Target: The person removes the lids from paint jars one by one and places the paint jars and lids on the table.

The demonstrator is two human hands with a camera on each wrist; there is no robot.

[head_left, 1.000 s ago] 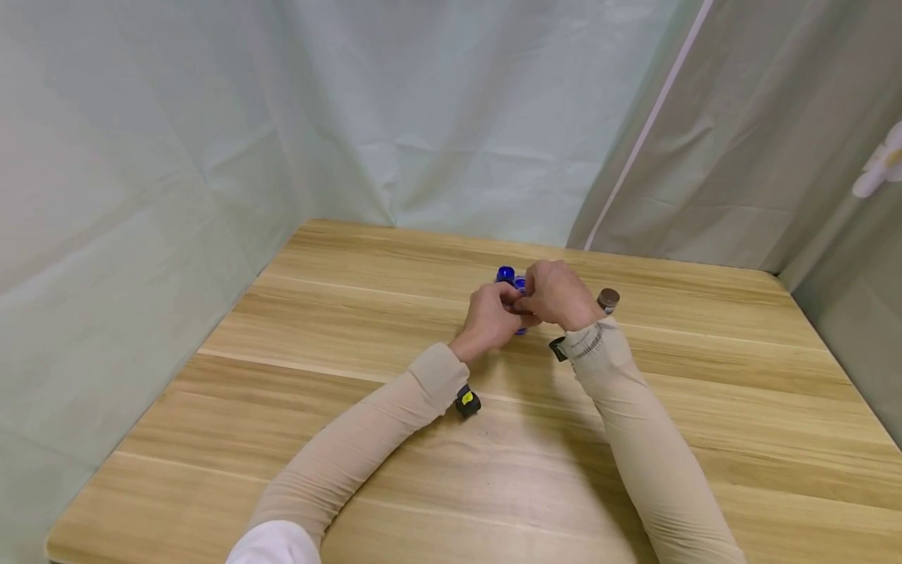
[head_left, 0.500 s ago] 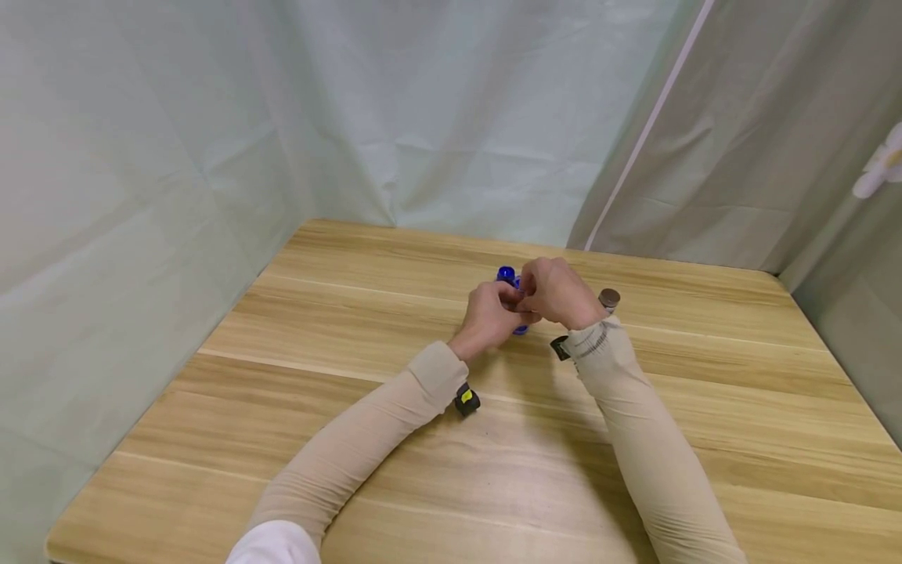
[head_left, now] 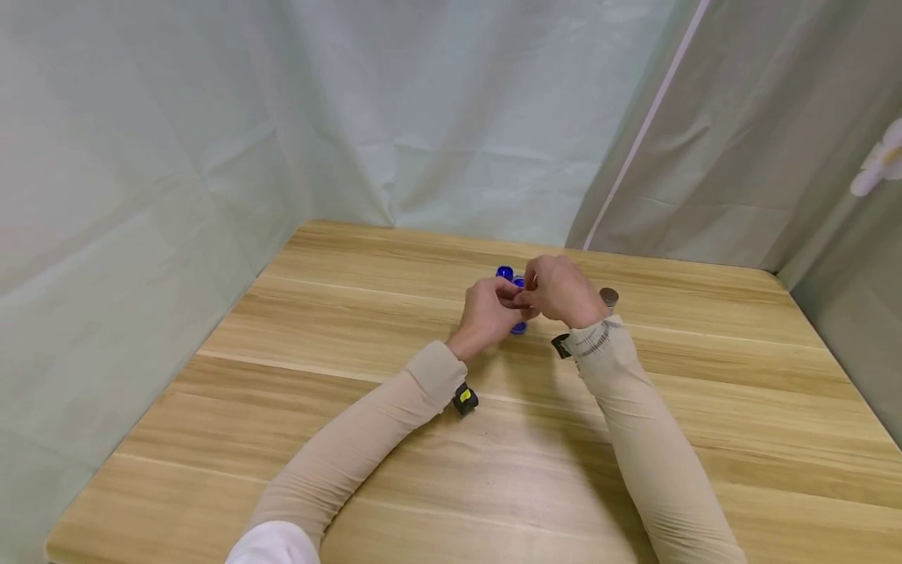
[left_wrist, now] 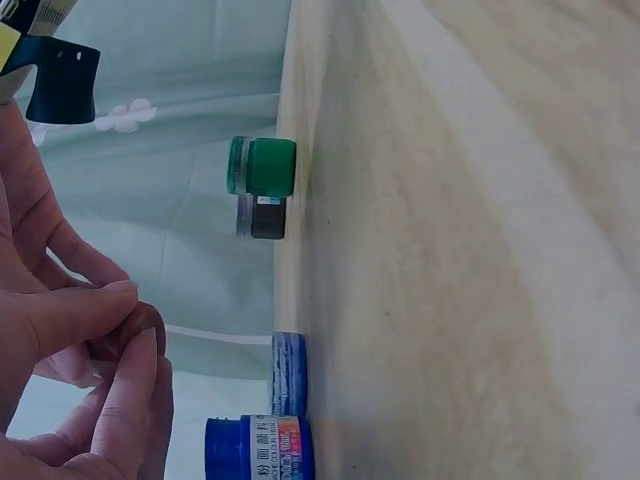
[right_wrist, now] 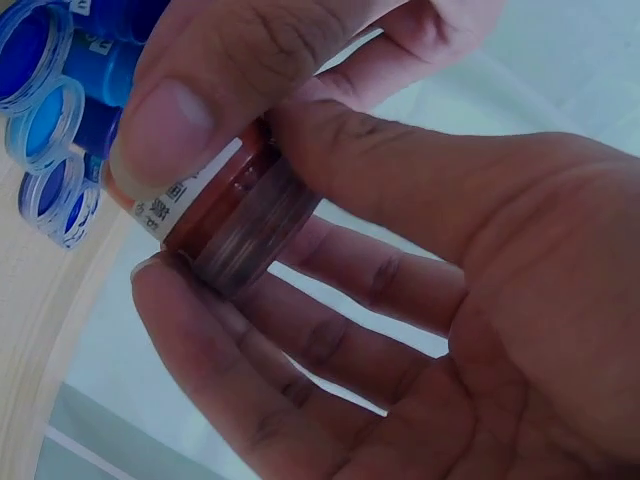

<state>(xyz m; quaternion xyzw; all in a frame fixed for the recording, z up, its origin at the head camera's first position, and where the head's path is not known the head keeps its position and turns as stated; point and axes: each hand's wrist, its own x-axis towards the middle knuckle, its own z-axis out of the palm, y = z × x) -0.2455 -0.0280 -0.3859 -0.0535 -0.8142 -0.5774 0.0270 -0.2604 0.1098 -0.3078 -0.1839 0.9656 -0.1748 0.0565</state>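
Note:
Between both hands is a small reddish-brown paint jar [right_wrist: 250, 225] with a clear ribbed rim and a white printed label. My left hand [head_left: 486, 317] pinches it, its thumb [right_wrist: 170, 130] over the label in the right wrist view. Fingers and thumb of my right hand [head_left: 564, 294] curl round the ribbed end. In the head view the fingers hide the jar. Just beyond the hands stand blue paint jars [head_left: 504, 272], and another round blue piece [head_left: 518, 328] shows below them. The right wrist view shows several blue jars [right_wrist: 40, 120] with clear rims.
A jar with a brown top [head_left: 609, 298] stands beside the right wrist. In the left wrist view are a green jar [left_wrist: 268, 166], a dark jar [left_wrist: 262, 217], a labelled blue jar [left_wrist: 255, 450] and a flat ribbed blue piece [left_wrist: 289, 372]. Curtains [head_left: 451, 117] hang behind the wooden table [head_left: 317, 266].
Both hands have shifted very slightly toward the back of the table, staying together. The right hand's fingers have changed position a little at the jar.

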